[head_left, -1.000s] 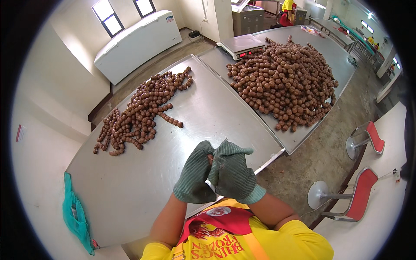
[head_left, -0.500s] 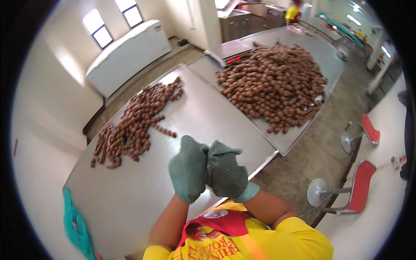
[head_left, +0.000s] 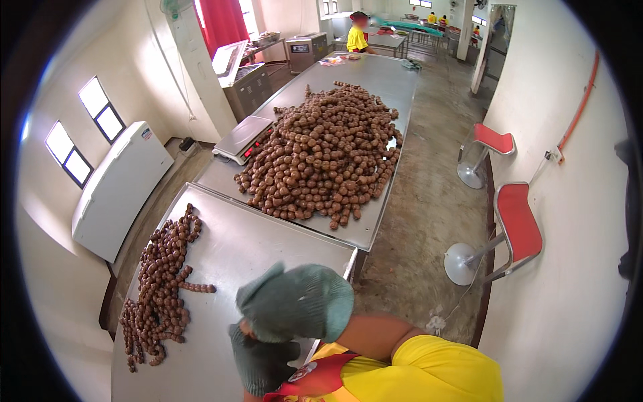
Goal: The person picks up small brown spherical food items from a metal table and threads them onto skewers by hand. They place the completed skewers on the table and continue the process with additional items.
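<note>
Both my hands wear grey-green knit gloves and are pressed together close to my chest, above the near edge of a steel table (head_left: pixel 248 248). My right hand (head_left: pixel 298 301) lies on top, curled over my left hand (head_left: pixel 261 362) below it. Whether anything sits between them is hidden by the gloves. A long heap of small brown balls (head_left: pixel 161 281) lies along the left part of this table, well away from both hands.
A second steel table (head_left: pixel 375 74) beyond carries a large mound of brown balls (head_left: pixel 321 157) and a scale (head_left: pixel 244 137). Two red stools (head_left: pixel 509 228) stand at the right by the wall. A white chest freezer (head_left: pixel 114 187) is at the left. People work in the far room.
The view has swung up and to the right, showing more of the far room. My gloved hands have stayed clasped together, with the right now over the left and lower in the picture.
</note>
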A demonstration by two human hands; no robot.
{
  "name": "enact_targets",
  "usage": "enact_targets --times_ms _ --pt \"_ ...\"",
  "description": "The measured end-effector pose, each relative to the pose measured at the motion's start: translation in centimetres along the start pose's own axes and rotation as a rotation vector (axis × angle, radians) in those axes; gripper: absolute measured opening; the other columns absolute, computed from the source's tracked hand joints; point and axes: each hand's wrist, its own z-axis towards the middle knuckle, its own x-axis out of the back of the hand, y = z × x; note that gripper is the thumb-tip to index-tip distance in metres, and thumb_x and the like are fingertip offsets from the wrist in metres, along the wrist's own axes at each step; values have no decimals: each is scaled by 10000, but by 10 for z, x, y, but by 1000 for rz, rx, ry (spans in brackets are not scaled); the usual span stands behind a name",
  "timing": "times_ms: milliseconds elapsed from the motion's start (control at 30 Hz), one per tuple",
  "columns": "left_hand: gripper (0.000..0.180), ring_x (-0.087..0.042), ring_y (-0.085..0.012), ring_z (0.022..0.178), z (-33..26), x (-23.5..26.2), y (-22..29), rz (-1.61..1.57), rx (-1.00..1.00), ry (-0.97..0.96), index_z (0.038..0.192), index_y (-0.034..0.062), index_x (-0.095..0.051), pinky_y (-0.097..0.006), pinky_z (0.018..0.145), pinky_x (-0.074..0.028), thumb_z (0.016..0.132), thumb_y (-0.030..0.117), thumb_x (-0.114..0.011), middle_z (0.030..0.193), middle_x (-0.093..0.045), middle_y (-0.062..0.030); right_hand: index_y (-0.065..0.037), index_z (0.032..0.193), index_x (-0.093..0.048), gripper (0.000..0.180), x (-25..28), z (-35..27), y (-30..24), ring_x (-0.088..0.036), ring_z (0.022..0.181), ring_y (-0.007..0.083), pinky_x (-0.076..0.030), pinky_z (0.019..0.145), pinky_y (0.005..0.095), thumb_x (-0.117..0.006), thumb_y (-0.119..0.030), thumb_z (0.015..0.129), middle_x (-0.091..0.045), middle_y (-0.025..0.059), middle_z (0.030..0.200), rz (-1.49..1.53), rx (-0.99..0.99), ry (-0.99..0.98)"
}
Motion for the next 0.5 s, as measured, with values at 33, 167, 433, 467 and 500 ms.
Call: enact_targets --times_ms 33,167,433,467,500 --pt "702 -767 -399 1392 10 -2 0 5 -8 25 1561 39 -743 -497 1204 -588 946 346 -881 1474 -818 -236 -17 1044 -819 454 -15 -1 11 -874 928 458 -689 801 529 -771 -455 1153 -846 277 992 173 24 -45" --pt "779 -803 -388 1338 15 13 2 14 -37 -81 1603 54 -734 -463 1154 -628 998 506 -923 1470 -832 -213 -32 1274 -895 345 -143 12 60 -889 1041 400 -704 939 475 -853 -333 1111 -892 243 1191 354 105 -48" --pt "657 -837 -351 1137 -28 72 -22 92 -145 -734 1536 131 -771 -486 982 -667 1090 598 -895 1358 -867 -179 -110 1283 -858 232 -156 -66 116 -670 877 258 -567 845 420 -863 -246 1095 -845 47 1069 723 191 -426" --pt "623 -840 -347 1126 -29 76 -21 102 -131 -762 1510 137 -783 -481 972 -668 1094 587 -893 1336 -869 -173 -118 1292 -851 230 -152 -71 118 -667 873 274 -569 851 419 -846 -269 1119 -843 55 1073 584 274 -439" --pt "589 -843 -342 1115 -29 78 -19 113 -131 -786 1485 143 -795 -477 961 -669 1098 576 -891 1314 -870 -167 -126 1300 -845 230 -143 -76 119 -664 869 289 -571 856 418 -829 -292 1142 -842 62 1077 445 355 -447"
